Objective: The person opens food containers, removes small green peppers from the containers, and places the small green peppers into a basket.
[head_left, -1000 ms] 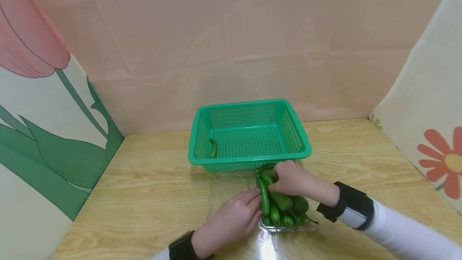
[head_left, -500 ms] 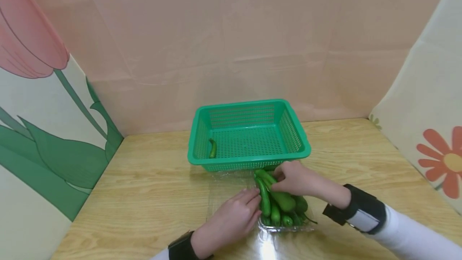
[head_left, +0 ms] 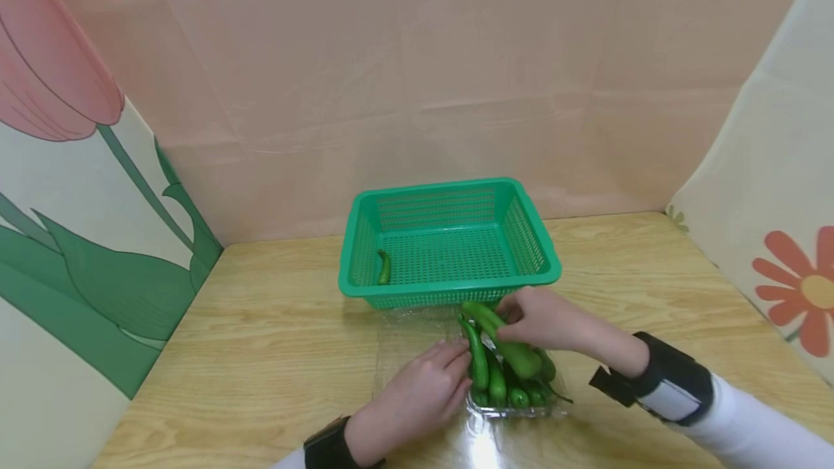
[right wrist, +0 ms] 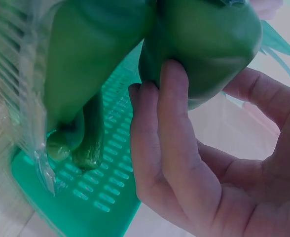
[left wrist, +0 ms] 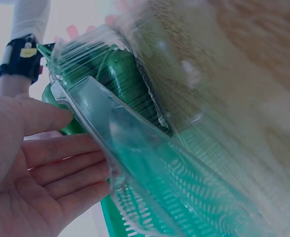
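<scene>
Over a clear plastic clamshell box (head_left: 521, 412) filled with green peppers, my right hand (head_left: 550, 320) pinches a large green pepper (head_left: 521, 359) between thumb and fingers. The right wrist view shows this pepper (right wrist: 211, 47) close up, fingertips on its side. My left hand (head_left: 423, 382) rests at the box's left side, beside a long slim green pepper (head_left: 478, 364). In the left wrist view, my left hand's fingers (left wrist: 68, 170) are nearly straight and touch the edge of the clear plastic (left wrist: 98, 111). More peppers (head_left: 498, 386) lie beneath the held one.
Directly behind the box stands a green perforated basket (head_left: 449, 286). One small curved green pepper (head_left: 385, 268) lies inside it at the left. The box's clear lid (head_left: 407, 342) lies spread to the left on the wooden table (head_left: 260, 353). A pink cloth wall (head_left: 417, 93) closes the back.
The large pepper in my right hand has lifted slightly and swung clear of the others, exposing those below. My right forearm has shifted a little rightward. My left hand stays in place.
</scene>
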The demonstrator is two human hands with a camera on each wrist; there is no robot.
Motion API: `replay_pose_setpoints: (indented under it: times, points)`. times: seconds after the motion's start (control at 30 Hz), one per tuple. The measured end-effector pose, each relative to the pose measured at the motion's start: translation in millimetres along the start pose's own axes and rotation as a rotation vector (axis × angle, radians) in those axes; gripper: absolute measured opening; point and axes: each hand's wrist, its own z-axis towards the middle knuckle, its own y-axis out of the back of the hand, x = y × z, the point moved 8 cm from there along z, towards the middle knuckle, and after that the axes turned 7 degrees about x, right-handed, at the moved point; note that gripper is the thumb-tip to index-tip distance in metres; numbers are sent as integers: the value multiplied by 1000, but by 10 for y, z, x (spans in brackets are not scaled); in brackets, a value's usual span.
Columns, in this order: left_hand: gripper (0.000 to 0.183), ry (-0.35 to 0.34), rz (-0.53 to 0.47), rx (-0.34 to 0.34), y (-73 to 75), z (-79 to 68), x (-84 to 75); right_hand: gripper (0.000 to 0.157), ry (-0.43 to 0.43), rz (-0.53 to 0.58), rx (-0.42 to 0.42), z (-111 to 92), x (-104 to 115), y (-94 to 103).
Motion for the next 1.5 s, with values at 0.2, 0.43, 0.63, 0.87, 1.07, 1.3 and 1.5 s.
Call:
replay_pose_setpoints:
  times: [0.2,0.43,0.63,0.87,1.07,1.3,1.5]
  points:
    - [36,9,-6,4,-4,5,8,43,8,-10,-13,-11,12,40]
    - [37,6,12,-2,11,-1,5,41,55,-53,-29,-27,73,95]
    - [36,1,28,-8,3,-5,1,44,95,-59,-46,-25,200,176]
    - [36,-13,45,-15,-7,-8,-8,45,99,-47,-58,23,362,273]
    - [35,-22,53,-20,0,-13,-20,48,66,-12,-39,128,426,313]
    - [34,-24,54,-17,-7,-7,-21,50,83,-25,-13,278,538,387]
    - [35,-27,55,-25,-4,-8,-22,52,77,16,4,478,557,424]
